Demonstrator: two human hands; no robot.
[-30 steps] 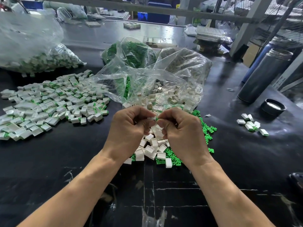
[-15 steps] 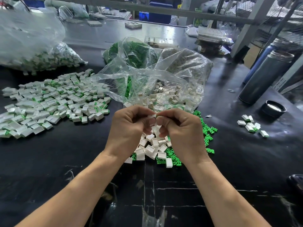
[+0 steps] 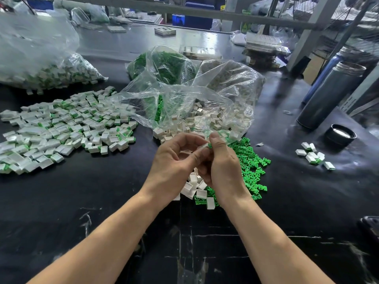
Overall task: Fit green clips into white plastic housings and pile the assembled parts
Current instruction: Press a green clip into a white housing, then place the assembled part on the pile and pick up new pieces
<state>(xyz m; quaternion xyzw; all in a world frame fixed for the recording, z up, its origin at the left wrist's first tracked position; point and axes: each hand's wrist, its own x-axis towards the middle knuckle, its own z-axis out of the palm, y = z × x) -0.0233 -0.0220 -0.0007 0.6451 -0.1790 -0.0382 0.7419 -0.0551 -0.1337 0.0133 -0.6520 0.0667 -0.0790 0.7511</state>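
Black and scuffed, the counter (image 3: 102,201) carries everything here, and both hands meet just above its middle. The left hand (image 3: 176,158) is curled, its thumb and fingers pinching a small white housing (image 3: 202,146) held up between the two hands. The right hand (image 3: 222,160) is closed too, its thumb and forefinger nipping a green clip (image 3: 209,145) against the end of that housing; whether the clip is fully seated cannot be told. Directly below the hands lies a small heap of loose white housings (image 3: 194,186), touching a spread of loose green clips (image 3: 251,167) that runs out to the right of it. Behind the hands a clear plastic bag (image 3: 205,95) lies open, with more white housings spilling from its mouth, and a second bag of green clips (image 3: 164,64) sits just behind it. To the left, well apart from the hands, a broad pile of assembled parts (image 3: 61,128) covers the counter, with a fuller bag of assembled parts (image 3: 51,70) behind it. At the right a few assembled pieces (image 3: 313,155) lie near a dark metal flask (image 3: 332,95) and its black cap (image 3: 340,135).
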